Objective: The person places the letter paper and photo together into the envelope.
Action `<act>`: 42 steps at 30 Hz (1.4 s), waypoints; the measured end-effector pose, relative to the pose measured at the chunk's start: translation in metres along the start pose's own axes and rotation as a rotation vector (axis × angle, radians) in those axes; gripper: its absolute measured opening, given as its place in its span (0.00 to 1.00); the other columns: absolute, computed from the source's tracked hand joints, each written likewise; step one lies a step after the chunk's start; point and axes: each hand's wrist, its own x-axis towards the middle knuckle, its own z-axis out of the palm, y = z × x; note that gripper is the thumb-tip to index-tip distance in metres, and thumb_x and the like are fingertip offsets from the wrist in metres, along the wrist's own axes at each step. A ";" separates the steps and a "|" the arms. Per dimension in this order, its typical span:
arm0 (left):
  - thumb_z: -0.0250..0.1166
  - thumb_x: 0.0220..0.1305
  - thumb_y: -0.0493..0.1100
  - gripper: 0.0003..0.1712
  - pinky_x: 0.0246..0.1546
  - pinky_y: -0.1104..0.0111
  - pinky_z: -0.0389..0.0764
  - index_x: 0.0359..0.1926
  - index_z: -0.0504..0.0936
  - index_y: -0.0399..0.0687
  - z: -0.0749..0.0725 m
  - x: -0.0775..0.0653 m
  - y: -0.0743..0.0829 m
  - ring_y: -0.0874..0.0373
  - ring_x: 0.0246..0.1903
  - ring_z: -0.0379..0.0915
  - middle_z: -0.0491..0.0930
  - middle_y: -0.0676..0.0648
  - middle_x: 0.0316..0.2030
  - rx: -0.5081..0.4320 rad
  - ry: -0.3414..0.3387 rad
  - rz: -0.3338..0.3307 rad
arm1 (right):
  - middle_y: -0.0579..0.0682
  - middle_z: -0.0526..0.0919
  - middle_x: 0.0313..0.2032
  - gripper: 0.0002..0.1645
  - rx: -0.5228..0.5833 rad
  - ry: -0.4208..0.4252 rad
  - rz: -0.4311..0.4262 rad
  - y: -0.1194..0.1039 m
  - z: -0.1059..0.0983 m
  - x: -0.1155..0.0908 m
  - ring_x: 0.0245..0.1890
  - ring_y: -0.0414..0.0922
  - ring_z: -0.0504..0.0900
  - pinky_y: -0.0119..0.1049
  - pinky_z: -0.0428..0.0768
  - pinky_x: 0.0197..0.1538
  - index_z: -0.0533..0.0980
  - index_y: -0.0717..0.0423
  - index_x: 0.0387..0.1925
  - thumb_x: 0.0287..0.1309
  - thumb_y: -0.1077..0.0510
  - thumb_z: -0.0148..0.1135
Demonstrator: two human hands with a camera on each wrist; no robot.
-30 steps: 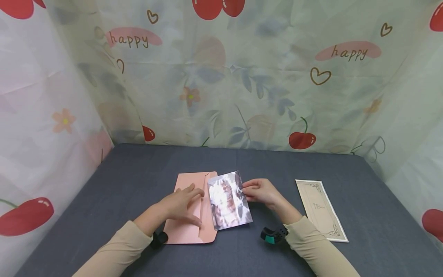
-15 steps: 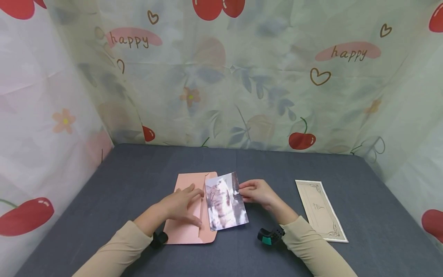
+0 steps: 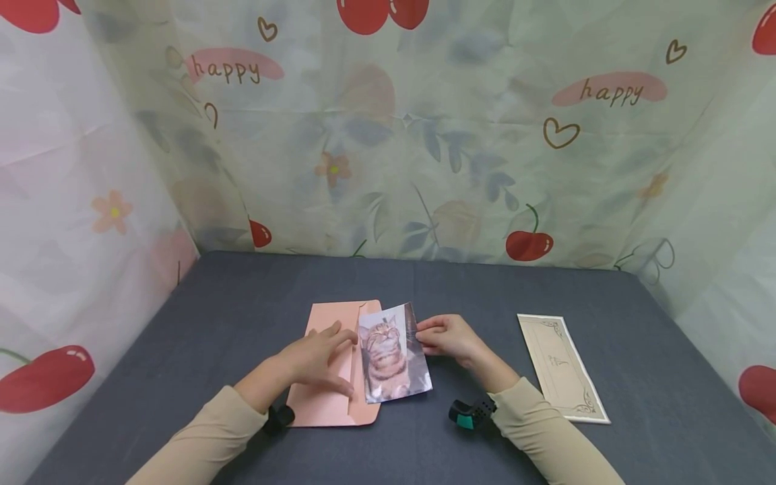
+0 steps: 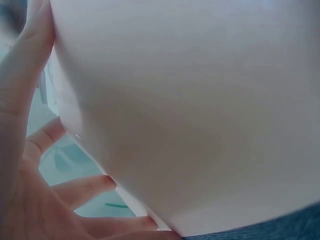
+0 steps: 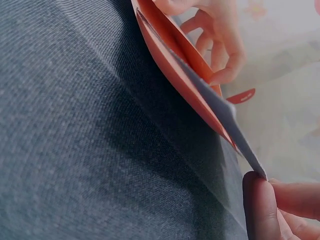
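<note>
A pink envelope [image 3: 330, 313] lies on the dark table, its flap open toward the right. My left hand [image 3: 315, 357] holds it along the mouth with thumb and fingers spread wide apart, and the mouth bulges there. My right hand [image 3: 451, 337] pinches the right edge of a glossy cat photo [image 3: 384, 357] between thumb and fingers. The photo overlaps the envelope's flap, its left edge right at the mouth. In the right wrist view, the photo [image 5: 220, 102] appears edge-on above the flap [image 5: 180, 85], slanting up toward my thumb [image 5: 262, 205].
A cream card [image 3: 560, 367] with an ornate printed border lies at the right, partly behind my right sleeve. Black wrist devices [image 3: 475, 412] hang at both wrists. Patterned fabric [image 3: 424, 135] surrounds the table [image 3: 461, 286] at back and sides.
My right hand has moved slightly left with the photo, toward the envelope's mouth. Glare on the photo has lessened, so the cat now shows. The left hand and envelope look unmoved.
</note>
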 end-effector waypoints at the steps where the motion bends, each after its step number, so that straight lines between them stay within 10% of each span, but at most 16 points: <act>1: 0.73 0.38 0.66 0.46 0.67 0.42 0.52 0.57 0.67 0.57 0.000 0.000 0.000 0.37 0.64 0.62 0.54 0.32 0.69 -0.001 0.000 0.001 | 0.49 0.84 0.30 0.18 -0.002 -0.001 0.000 0.000 0.000 0.000 0.25 0.34 0.80 0.28 0.82 0.32 0.72 0.75 0.49 0.57 0.68 0.58; 42: 0.74 0.39 0.64 0.45 0.67 0.42 0.52 0.57 0.67 0.56 0.000 -0.001 0.000 0.37 0.62 0.65 0.55 0.32 0.68 0.024 0.009 0.012 | 0.47 0.81 0.25 0.17 0.050 -0.016 -0.015 0.000 0.026 -0.001 0.23 0.35 0.79 0.30 0.83 0.31 0.73 0.73 0.47 0.57 0.67 0.59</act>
